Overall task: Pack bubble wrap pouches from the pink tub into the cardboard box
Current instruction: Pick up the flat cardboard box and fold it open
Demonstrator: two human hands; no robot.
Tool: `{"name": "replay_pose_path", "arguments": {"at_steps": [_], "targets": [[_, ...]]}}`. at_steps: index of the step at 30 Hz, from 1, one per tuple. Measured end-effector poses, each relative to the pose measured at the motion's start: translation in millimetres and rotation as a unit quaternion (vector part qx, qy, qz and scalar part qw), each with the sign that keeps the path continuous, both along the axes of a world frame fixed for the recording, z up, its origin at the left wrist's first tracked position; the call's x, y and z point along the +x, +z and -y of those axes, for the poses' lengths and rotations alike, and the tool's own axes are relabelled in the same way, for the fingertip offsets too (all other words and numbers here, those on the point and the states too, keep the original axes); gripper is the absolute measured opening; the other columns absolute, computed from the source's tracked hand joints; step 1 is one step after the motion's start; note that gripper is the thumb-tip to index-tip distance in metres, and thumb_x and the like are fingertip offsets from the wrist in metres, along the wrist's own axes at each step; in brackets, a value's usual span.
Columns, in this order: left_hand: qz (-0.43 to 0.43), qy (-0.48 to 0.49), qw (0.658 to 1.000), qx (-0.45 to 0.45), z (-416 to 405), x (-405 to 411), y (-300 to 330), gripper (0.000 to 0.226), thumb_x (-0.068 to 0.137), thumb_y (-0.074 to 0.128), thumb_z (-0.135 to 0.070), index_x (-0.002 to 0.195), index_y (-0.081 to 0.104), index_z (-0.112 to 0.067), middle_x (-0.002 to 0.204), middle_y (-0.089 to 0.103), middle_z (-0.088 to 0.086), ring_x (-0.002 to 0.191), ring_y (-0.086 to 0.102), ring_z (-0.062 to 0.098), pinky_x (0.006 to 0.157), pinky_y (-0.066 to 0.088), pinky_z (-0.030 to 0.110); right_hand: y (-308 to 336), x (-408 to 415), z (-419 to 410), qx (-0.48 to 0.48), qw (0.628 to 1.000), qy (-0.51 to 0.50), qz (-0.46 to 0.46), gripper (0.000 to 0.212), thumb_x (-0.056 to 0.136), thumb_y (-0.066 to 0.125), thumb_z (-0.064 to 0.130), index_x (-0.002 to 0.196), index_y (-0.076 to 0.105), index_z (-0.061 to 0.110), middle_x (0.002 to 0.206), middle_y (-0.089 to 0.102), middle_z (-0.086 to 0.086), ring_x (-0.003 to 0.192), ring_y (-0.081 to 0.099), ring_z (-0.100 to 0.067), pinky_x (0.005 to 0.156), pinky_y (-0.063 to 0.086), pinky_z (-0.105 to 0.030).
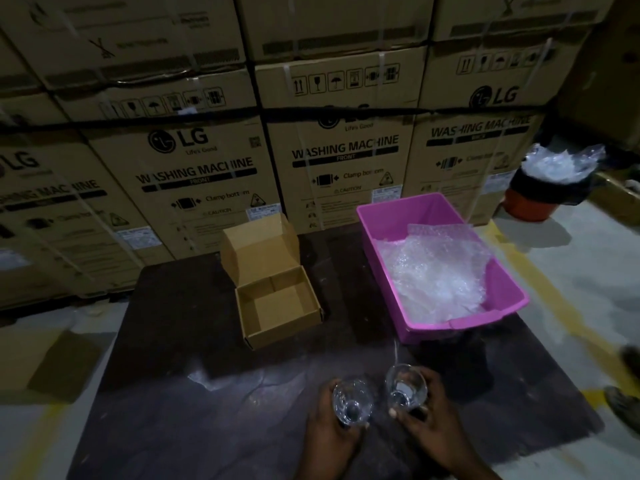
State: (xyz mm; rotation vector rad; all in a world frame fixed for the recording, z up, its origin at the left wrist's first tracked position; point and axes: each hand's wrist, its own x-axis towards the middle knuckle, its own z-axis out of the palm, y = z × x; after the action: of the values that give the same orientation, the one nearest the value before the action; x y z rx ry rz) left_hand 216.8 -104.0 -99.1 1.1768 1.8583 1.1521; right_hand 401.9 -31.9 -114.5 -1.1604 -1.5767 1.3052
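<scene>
Bubble wrap pouches [433, 271] lie beyond both hands' fingers [393, 412].

This is a warehouse or stockroom. Large cardboard cartons [207, 161] printed "LG", "WASHING MACHINE" and handling symbols stand stacked in rows, strapped with bands, filling the whole background. The bare concrete floor [571, 271] carries painted yellow lines [498, 237], and a dark desk [194, 341] stands just in front of the cartons under dim light.
</scene>
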Motion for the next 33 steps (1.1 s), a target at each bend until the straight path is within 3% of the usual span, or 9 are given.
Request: {"name": "replay_pose_path", "arguments": {"at_steps": [4, 7, 9, 12, 16, 19, 25, 29, 33], "targets": [[-0.008, 0.012, 1.000, 0.012, 1.2, 2.3, -3.0, 0.076, 0.054, 0.084, -0.019, 0.111, 0.047, -0.053, 0.100, 0.067, -0.024, 0.089, 0.065, -0.004, 0.078, 0.051, 0.015, 1.0, 0.5, 1.8, -0.004, 1.000, 0.008, 0.004, 0.070, 0.050, 0.092, 0.031, 0.105, 0.053, 0.051, 0.112, 0.065, 0.011, 0.095, 0.067, -0.007, 0.079, 0.056, -0.025], [-0.009, 0.023, 0.999, 0.024, 2.9, 5.0, -3.8, 0.078, 0.055, 0.084, -0.012, 0.107, 0.048, -0.058, 0.095, 0.067, -0.024, 0.084, 0.065, -0.003, 0.074, 0.049, 0.012, -0.8, 2.0, 3.5, -0.008, 1.000, 0.013, -0.002, 0.069, 0.049, 0.091, 0.046, 0.106, 0.053, 0.049, 0.113, 0.064, 0.011, 0.096, 0.067, -0.009, 0.080, 0.056, -0.026], [-0.011, 0.027, 0.999, 0.025, 5.3, 6.4, -5.5, 0.078, 0.055, 0.084, -0.011, 0.105, 0.048, -0.058, 0.095, 0.067, -0.024, 0.083, 0.065, -0.003, 0.074, 0.050, 0.013, -0.1, 4.3, 4.8, -0.006, 1.000, 0.016, 0.006, 0.069, 0.049, 0.092, 0.045, 0.106, 0.053, 0.050, 0.112, 0.064, 0.013, 0.095, 0.067, -0.006, 0.080, 0.056, -0.025], [-0.008, 0.024, 0.999, 0.025, 8.3, 8.7, -9.3, 0.083, 0.054, 0.085, -0.011, 0.107, 0.045, -0.061, 0.100, 0.065, -0.027, 0.086, 0.064, -0.005, 0.076, 0.049, 0.011, -4.3, 10.3, 4.6, -0.014, 0.999, 0.031, 0.020, 0.074, 0.058, 0.091, 0.013, 0.105, 0.051, 0.053, 0.111, 0.064, 0.016, 0.094, 0.067, -0.004, 0.081, 0.057, -0.028], [-0.013, 0.026, 0.999, 0.023, 9.0, 11.4, -9.6, 0.085, 0.055, 0.084, -0.009, 0.107, 0.044, -0.063, 0.100, 0.064, -0.029, 0.084, 0.064, -0.005, 0.074, 0.047, 0.008, -2.4, 10.9, 9.3, -0.038, 0.999, 0.019, 0.020, 0.070, 0.050, 0.088, 0.054, 0.109, 0.050, 0.050, 0.111, 0.063, 0.014, 0.096, 0.067, -0.009, 0.080, 0.057, -0.030], [-0.023, 0.024, 0.999, 0.020, 9.4, 11.7, -10.9, 0.085, 0.054, 0.083, -0.013, 0.109, 0.042, -0.063, 0.104, 0.063, -0.029, 0.087, 0.064, -0.006, 0.076, 0.047, 0.009, -2.8, 11.1, 12.1, -0.023, 0.999, 0.014, 0.031, 0.069, 0.048, 0.087, 0.057, 0.107, 0.051, 0.049, 0.111, 0.064, 0.012, 0.096, 0.067, -0.009, 0.078, 0.057, -0.027], [-0.025, 0.018, 0.999, 0.011, 10.0, 9.9, -16.9, 0.075, 0.054, 0.082, -0.022, 0.114, 0.045, -0.050, 0.103, 0.066, -0.020, 0.092, 0.065, -0.002, 0.082, 0.052, 0.020, -3.3, 13.6, 6.3, -0.038, 0.999, -0.002, 0.019, 0.070, 0.045, 0.091, 0.050, 0.103, 0.052, 0.054, 0.111, 0.065, 0.015, 0.093, 0.067, -0.005, 0.078, 0.056, -0.024], [-0.035, 0.019, 0.999, 0.019, 10.2, 10.0, -20.9, 0.076, 0.052, 0.082, -0.021, 0.113, 0.048, -0.049, 0.103, 0.066, -0.019, 0.093, 0.065, 0.000, 0.082, 0.053, 0.024, -10.3, 15.8, 2.3, -0.026, 0.999, 0.007, 0.024, 0.078, 0.059, 0.087, -0.003, 0.100, 0.053, 0.054, 0.105, 0.068, 0.000, 0.091, 0.068, -0.006, 0.076, 0.055, -0.022], [-0.032, 0.019, 0.999, 0.026, 9.7, 9.2, -25.3, 0.081, 0.051, 0.085, -0.023, 0.117, 0.047, -0.050, 0.105, 0.067, -0.021, 0.094, 0.065, 0.000, 0.082, 0.053, 0.022, -14.9, 13.8, -3.3, -0.018, 0.999, 0.012, 0.040, 0.082, 0.062, 0.082, -0.011, 0.102, 0.051, 0.053, 0.107, 0.068, 0.009, 0.090, 0.068, -0.004, 0.077, 0.057, -0.025]]}}
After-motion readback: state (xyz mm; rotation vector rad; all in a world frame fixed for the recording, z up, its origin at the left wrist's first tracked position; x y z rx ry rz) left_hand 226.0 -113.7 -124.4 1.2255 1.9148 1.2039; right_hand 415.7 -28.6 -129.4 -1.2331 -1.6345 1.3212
